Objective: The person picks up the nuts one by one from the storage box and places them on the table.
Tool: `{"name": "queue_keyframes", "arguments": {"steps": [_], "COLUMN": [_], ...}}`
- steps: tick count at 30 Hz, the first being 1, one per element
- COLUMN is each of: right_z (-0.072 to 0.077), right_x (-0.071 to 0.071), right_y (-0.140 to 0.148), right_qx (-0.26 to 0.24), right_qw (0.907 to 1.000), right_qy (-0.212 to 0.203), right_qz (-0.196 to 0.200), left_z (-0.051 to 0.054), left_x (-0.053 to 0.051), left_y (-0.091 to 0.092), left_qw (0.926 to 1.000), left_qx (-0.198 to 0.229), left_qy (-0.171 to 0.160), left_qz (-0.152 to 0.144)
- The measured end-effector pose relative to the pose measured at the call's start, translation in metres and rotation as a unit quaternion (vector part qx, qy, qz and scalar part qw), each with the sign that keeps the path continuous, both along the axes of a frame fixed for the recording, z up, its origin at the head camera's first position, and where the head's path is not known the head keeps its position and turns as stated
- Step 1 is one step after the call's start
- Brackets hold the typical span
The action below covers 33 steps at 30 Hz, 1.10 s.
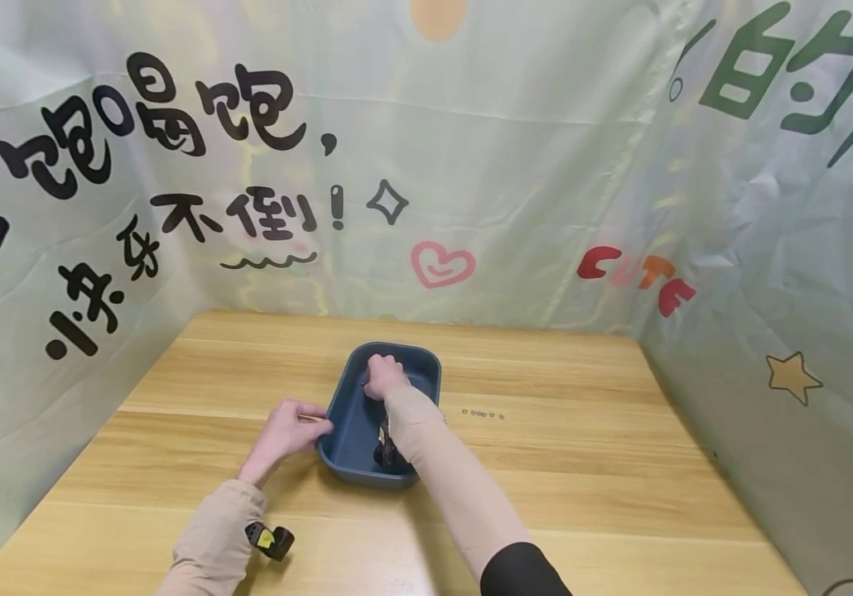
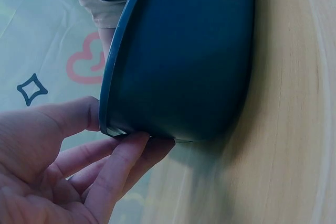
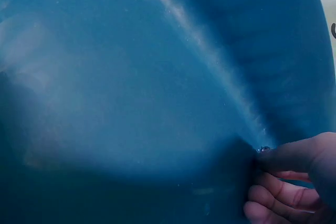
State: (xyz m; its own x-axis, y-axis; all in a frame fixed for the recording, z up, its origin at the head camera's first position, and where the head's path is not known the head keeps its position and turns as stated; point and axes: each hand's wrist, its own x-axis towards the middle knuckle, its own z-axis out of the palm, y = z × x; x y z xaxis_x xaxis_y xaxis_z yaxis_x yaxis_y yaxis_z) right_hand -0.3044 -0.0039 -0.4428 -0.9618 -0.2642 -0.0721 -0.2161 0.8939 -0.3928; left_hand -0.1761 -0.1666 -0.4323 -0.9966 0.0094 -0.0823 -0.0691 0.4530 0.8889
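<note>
A dark blue rectangular basin point(image 1: 352, 430) with rounded corners stands on the wooden table. On its left side my left hand point(image 1: 288, 430) pinches the rim, thumb on top and fingers under the lip, as the left wrist view shows. My right hand point(image 1: 385, 377) reaches down inside the basin, towards its far left part. In the right wrist view, a tiny shiny object point(image 3: 265, 149) sits at the tips of the right thumb and index finger, close to the basin's inner wall. Its kind is too small to make out.
Several tiny ring-like pieces point(image 1: 482, 414) lie in a row on the table point(image 1: 583, 447), right of the basin. Printed cloth point(image 1: 516, 190) hangs behind the table and along both sides. A black wrist camera point(image 1: 270, 540) sits on the left sleeve.
</note>
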Motion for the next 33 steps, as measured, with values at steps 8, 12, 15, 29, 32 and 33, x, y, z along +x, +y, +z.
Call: {"name": "queue_keyframes", "arguments": {"steps": [8, 12, 15, 29, 32, 33], "right_z": [0.005, 0.007, 0.008, 0.028, 0.030, 0.030], "right_x": [0.005, 0.006, 0.006, 0.016, 0.017, 0.016], "right_y": [0.003, 0.004, 0.006, 0.017, 0.020, 0.021], "right_qx": [-0.019, -0.027, -0.035, -0.096, -0.109, -0.114], "right_qw": [0.9997, 0.9994, 0.9989, 0.9946, 0.9931, 0.9925], "right_qy": [-0.012, -0.022, -0.029, -0.036, -0.037, -0.040], "right_qz": [0.000, 0.003, 0.006, 0.020, 0.021, 0.021], "left_z": [-0.001, -0.001, 0.000, -0.002, -0.001, -0.001], "left_x": [0.000, 0.001, 0.001, 0.000, 0.000, 0.000], "left_y": [0.001, 0.001, 0.001, 0.000, 0.000, 0.000], "left_qw": [1.0000, 1.0000, 1.0000, 1.0000, 1.0000, 0.9999], "left_qx": [0.003, 0.006, 0.005, 0.005, 0.003, 0.003], "left_qy": [0.001, -0.002, -0.003, -0.008, -0.009, -0.009], "left_qz": [-0.002, -0.003, -0.003, 0.001, 0.002, 0.003]}}
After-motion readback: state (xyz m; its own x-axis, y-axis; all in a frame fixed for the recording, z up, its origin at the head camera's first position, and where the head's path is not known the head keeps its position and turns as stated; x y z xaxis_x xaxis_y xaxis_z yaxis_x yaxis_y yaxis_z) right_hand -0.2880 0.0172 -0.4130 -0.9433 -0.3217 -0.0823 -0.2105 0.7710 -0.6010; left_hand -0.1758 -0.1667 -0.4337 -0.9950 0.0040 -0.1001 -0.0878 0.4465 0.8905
